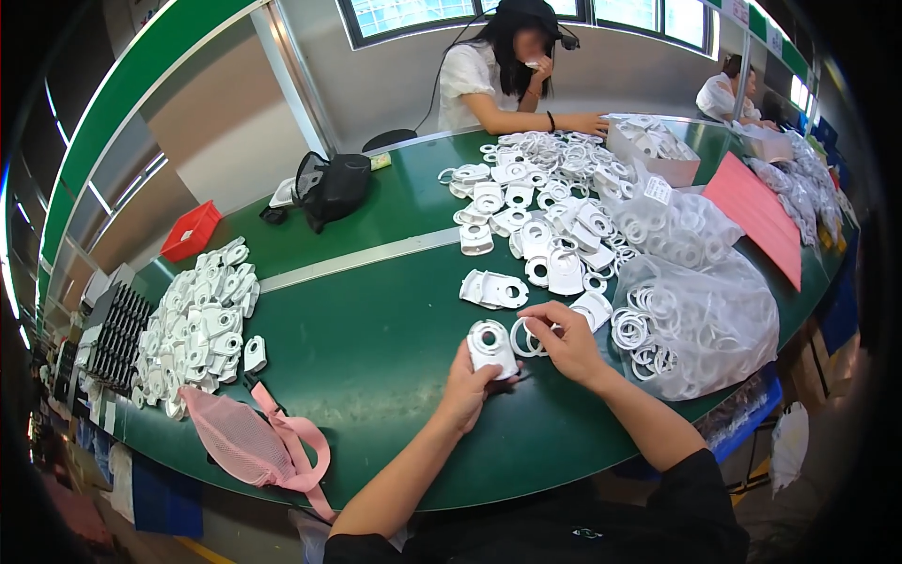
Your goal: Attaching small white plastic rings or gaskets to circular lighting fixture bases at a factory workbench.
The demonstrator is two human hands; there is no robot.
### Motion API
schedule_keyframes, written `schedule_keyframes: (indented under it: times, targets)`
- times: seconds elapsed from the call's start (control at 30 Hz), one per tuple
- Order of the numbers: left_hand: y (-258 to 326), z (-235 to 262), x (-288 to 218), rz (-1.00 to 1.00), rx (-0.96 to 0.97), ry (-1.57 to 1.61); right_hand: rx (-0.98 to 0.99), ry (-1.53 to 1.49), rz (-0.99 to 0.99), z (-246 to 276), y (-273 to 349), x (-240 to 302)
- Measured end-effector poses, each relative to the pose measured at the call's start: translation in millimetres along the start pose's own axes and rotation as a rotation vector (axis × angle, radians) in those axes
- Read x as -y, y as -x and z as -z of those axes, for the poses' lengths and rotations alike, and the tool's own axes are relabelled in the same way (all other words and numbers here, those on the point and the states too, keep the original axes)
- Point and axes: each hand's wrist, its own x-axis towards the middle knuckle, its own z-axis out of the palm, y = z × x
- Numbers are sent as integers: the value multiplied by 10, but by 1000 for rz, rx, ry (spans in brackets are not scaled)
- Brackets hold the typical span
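Note:
A white plastic housing (490, 350) with a round opening is gripped by my left hand (460, 395), the thumb lying across its lower end. Just to the right, my right hand (571, 350) pinches a thin white ring (515, 340) between thumb and fingers. The ring is beside the housing, close to its right edge. Beyond my hands, two or so loose housings (494, 289) lie in front of a large heap of white housings and rings (554, 211). A clear plastic bag (742, 324) full of white rings rests right of my right hand.
Another heap of white parts (202, 320) lies left, near a red bin (191, 230) and black stacked trays (117, 329). A pink mesh bag (235, 437) hangs over the near edge. Across the green table (376, 376), a co-worker's hand (590, 123) touches a box (653, 164). Pink sheet (756, 211) at right.

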Motion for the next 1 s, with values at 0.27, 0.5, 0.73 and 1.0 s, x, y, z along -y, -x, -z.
schedule_keyframes:
  times: [0.27, 0.5, 0.73, 1.0]
  targets:
    - [64, -113, -25, 178, 206, -86, 127, 259, 337, 32, 16, 75]
    - [70, -105, -30, 191, 255, -114, 136, 319, 364, 7, 38, 63]
    - [81, -104, -16, 159, 240, -97, 63, 379, 364, -43, 76, 59]
    - [119, -138, 15, -16, 176, -298, 57, 122, 260, -15, 59, 73]
